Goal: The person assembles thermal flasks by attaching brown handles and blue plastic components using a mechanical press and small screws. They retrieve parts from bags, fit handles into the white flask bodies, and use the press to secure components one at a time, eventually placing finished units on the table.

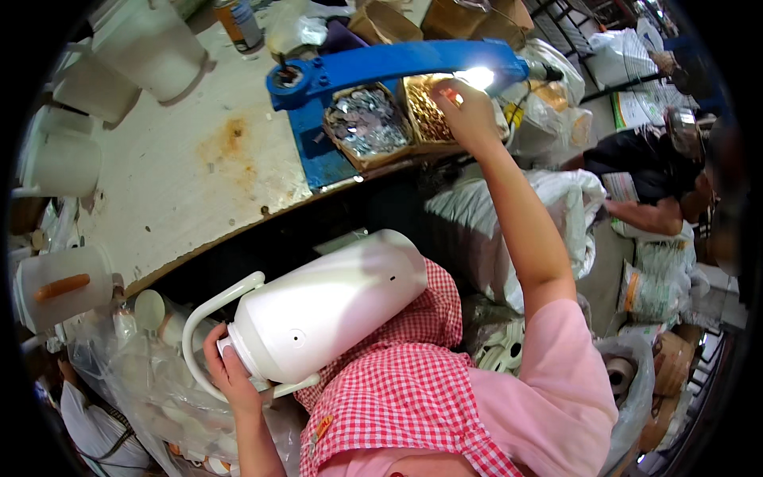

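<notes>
White jug [330,310] is lying tilted across the person's lap, on a red-and-white checked apron [397,381], just below the workbench [214,199]. Its narrow neck points down-left, and a curved white handle [191,338] loops around that end. There are two small dark spots on the body, too.

Left hand [234,378] is wrapped around the neck, thumb and fingers closed on it. Right hand [470,115] is stretched up to the box of gold-coloured bits [425,111], fingers curled at it. The glare's pretty bad there, so I honestly can't tell if they're pinching anything. A box of silvery pieces [367,119] sits right beside it, and a blue metal arm [397,67] with a bright lamp [479,78] spans behind both.
</notes>
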`<state>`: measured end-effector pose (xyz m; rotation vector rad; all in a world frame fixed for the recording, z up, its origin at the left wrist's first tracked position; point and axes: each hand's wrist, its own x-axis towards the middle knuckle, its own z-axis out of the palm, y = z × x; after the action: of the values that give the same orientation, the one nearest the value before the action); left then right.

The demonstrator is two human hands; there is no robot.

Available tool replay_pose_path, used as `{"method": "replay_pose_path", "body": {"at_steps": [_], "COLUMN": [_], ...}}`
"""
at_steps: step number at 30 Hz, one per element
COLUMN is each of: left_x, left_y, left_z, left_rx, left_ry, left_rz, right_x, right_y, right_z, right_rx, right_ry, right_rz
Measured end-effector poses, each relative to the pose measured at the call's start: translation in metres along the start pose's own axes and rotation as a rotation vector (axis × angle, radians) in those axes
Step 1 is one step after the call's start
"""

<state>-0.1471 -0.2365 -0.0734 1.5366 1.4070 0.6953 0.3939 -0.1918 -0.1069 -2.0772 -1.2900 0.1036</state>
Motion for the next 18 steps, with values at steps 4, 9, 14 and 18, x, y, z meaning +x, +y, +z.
{"method": "replay_pose_path", "body": {"at_steps": [4, 9, 14, 18], "left_x": [-0.01, -0.007, 0.007, 0.008], "left_y": [0.013, 0.014, 0.011, 0.013], "left_z": [0.011, 0.014, 0.016, 0.015], "left_rx": [-0.024, 0.022, -0.01, 0.014], "left_ry": [0.121, 0.069, 0.055, 0.062], "left_rz": [-0.061, 0.115, 0.061, 0.139], "right_x": [-0.035, -0.002, 0.051, 0.057], "right_y": [-0.029, -0.133, -0.172, -0.168], "right_z": [-0.023, -0.018, 0.02, 0.02], "right_rx": [0.098, 0.705, 0.912, 0.814], "right_ry": [0.064, 0.048, -0.168, -0.3], "right_rz": [-0.002, -0.168, -0.249, -0.225]}}
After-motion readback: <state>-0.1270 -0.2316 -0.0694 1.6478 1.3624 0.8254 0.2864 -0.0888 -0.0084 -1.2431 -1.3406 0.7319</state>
